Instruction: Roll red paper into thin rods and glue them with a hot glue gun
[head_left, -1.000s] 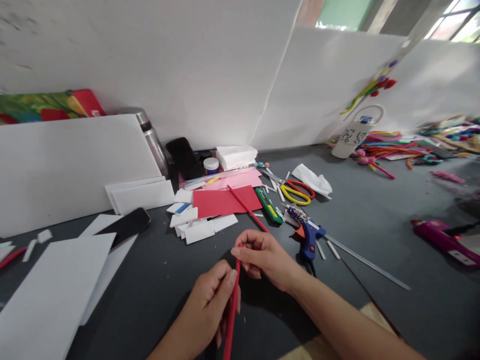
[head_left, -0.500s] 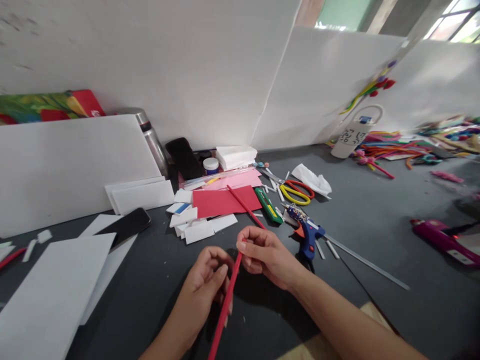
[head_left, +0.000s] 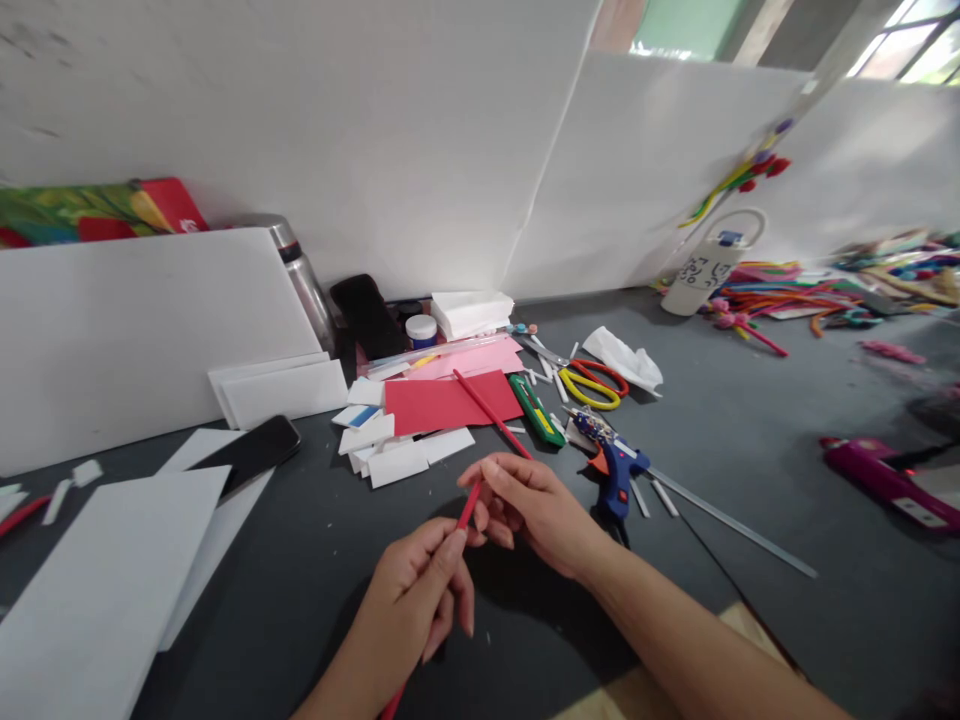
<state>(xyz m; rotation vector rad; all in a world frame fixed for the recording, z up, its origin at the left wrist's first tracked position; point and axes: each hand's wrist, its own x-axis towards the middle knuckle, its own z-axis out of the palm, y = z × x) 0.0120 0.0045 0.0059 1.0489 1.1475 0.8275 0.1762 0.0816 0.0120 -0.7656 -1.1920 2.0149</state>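
My left hand (head_left: 411, 598) is closed round a thin red stick (head_left: 469, 505), thumb on top, low over the dark table. The stick slants from the bottom edge up to my right hand (head_left: 536, 512). Thumb and forefinger of that hand pinch its upper end, the other fingers curled beneath. Much of the stick's middle is hidden behind my left hand. Beyond my hands a second red stick (head_left: 487, 408) rests across a sheet of red card (head_left: 420, 402), its near end reaching my right fingers.
Right of the card lie a green cutter (head_left: 537, 410), scissors (head_left: 592, 388) and a blue glue gun (head_left: 619, 478). White paper sheets (head_left: 97, 580) and a black phone (head_left: 255, 452) are on the left. A magenta tool (head_left: 885, 480) lies far right.
My left hand has moved up and closed on the red stick just below my right hand. The stick has slid or tilted down to the left; my right hand has barely shifted.
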